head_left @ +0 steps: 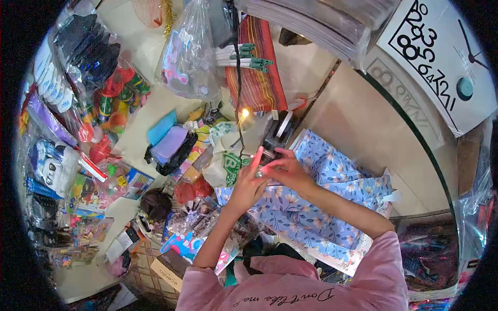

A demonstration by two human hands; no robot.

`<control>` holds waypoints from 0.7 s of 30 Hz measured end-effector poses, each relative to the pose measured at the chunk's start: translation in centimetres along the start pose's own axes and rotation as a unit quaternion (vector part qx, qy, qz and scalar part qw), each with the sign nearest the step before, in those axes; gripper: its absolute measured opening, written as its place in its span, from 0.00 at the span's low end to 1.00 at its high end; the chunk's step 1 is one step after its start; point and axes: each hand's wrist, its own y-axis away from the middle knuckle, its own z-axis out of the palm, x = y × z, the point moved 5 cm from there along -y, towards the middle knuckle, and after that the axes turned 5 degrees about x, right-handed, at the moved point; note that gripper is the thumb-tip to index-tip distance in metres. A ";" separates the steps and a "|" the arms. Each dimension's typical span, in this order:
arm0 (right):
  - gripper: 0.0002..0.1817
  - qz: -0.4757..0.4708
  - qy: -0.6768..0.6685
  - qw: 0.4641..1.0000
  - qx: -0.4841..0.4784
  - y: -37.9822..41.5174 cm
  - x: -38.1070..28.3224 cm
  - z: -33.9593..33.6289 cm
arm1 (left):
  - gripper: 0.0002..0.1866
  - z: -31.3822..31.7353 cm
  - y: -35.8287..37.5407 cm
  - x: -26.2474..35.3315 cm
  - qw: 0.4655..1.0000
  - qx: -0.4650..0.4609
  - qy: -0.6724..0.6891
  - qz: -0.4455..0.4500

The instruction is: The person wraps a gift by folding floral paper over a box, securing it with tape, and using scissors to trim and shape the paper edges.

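Head view: holding left hand [249, 184] and right hand [288, 172] together, likely for steadiness, near flowered cloth [340, 207]. Cannot tell whether gripping anything.

Blue floral fabric [340, 199], red striped cloth [259, 88]

The site is showing the signs of a small variety shop. At the left, packaged items [52, 78] are crowding together in mixed groups. At the top, a clear plastic bag [192, 57] is enclosing printed goods, and a plastic-wrapped stack [316, 20] is lying nearby. A striped cloth [264, 85] and blue floral fabric [337, 168] are adding textiles to the assortment. A printed carton [171, 267] is lying near the lower edge.
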 end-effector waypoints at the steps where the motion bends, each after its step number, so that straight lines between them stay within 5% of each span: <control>1: 0.14 -0.010 0.042 0.999 0.007 0.0 0.0 0.2 | 0.12 0.0 0.2 -0.2 1.000 -0.008 0.001 0.005; 6: 0.09 -0.183 0.152 0.970 0.058 -0.5 2.2 0.1 | 0.12 -0.7 0.1 -0.6 0.999 -0.037 0.038 0.006; 9: 0.08 -0.150 0.225 0.962 0.029 -0.4 1.2 -0.4 | 0.08 -0.8 -0.3 -0.5 0.998 -0.020 0.045 0.026; 12: 0.07 -0.165 0.155 0.973 0.047 -0.8 2.2 -0.4 | 0.09 -1.0 -0.2 -0.4 0.999 -0.025 0.038 0.014; 18: 0.04 -0.263 0.266 0.922 0.095 -1.3 1.8 -0.9 | 0.12 -1.0 -0.3 0.0 0.999 -0.024 0.027 0.020; 21: 0.07 -0.280 0.186 0.940 0.046 -2.2 2.7 -0.9 | 0.12 -1.3 -0.5 0.3 0.999 -0.018 0.044 0.015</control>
